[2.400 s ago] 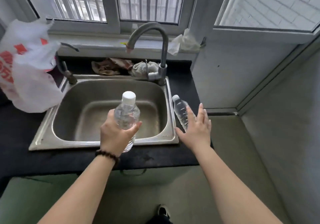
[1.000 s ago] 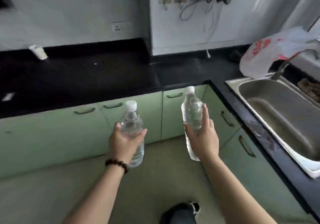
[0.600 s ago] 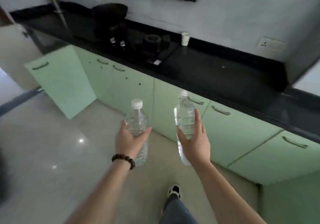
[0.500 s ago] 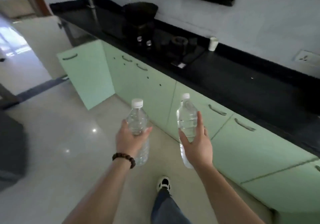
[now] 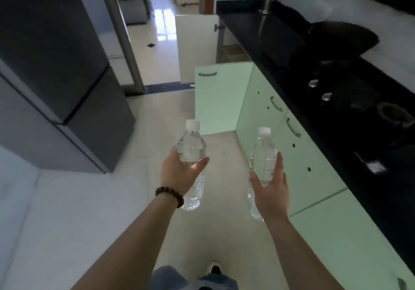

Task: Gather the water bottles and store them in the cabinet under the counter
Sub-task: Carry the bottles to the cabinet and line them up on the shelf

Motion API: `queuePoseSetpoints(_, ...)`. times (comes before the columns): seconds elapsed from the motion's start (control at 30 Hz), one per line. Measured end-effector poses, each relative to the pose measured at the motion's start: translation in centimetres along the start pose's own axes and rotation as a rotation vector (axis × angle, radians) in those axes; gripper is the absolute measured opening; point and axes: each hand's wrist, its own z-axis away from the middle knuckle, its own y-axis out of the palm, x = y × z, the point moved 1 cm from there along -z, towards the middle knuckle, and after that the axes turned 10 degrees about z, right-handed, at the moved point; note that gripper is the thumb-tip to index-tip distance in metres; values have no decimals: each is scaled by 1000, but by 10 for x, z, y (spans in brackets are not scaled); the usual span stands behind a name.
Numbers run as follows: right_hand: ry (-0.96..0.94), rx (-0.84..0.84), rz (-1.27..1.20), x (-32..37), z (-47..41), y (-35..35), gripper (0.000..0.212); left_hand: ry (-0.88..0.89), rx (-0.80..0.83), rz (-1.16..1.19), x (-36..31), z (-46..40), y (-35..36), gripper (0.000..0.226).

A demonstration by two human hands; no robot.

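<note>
I hold two clear water bottles with white caps, both upright at chest height over the floor. My left hand [image 5: 179,173], with a bead bracelet on the wrist, grips the left bottle [image 5: 190,146] around its middle. My right hand [image 5: 269,190] grips the right bottle [image 5: 262,150] from behind. Ahead on the right, a pale green cabinet door [image 5: 215,96] under the black counter [image 5: 269,33] stands swung open into the aisle. A second, white door [image 5: 197,47] is open further back. The cabinet's inside is hidden.
Closed green cabinet doors [image 5: 298,155] run along the right under the counter, which carries a dark wok [image 5: 341,38] and a stove. A tall grey fridge [image 5: 56,65] stands at the left. A tiled aisle leads to a doorway [image 5: 161,20]. My shoe [image 5: 215,269] shows below.
I have turned left from the sink, along the counter, now facing down the aisle toward the open green door. Both hands still hold their bottles upright.
</note>
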Motion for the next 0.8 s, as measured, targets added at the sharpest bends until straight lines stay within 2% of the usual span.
queuePoseSetpoints(0.13, -89, 71, -29, 41, -49, 40, 81, -71, -106, -16, 7, -48, -24, 51)
queuePoseSetpoints(0.37, -221, 174, -18, 131, -119, 139, 81, -181, -264, -32, 36, -149, -71, 67)
queuePoseSetpoints(0.57, -281, 223, 0, 234, -180, 248, 79, -239, -282, 14, 54, -281, -124, 58)
queuePoseSetpoints(0.8, -282, 199, -26, 356, -255, 332, 78, -157, -225, -25, 30, -445, -176, 61)
